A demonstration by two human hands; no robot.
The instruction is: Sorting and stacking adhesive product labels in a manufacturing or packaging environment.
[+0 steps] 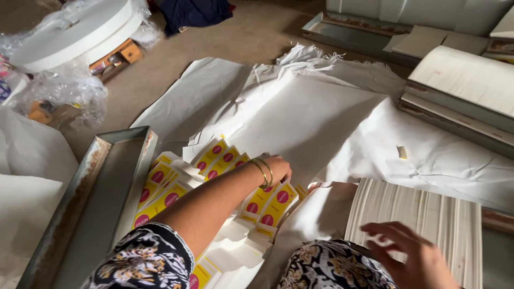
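Head cam view: our left hand [276,170], gold bangles on the wrist, rests fingers-down on the fanned yellow cards [267,206] with pink dots, lying on white paper [300,118]; we can't tell if it's gripping one. Our right hand [412,254] hovers loose and empty over the white ribbed stack [428,214]. Rusty metal tray [101,203] sits just left.

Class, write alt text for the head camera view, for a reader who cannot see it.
A person's left hand, wearing gold bangles, presses on yellow cartons with red dots fanned out on white paper, while the right hand hovers, fingers spread, over a stack of white sheets. A rusty metal tray lies to the left.
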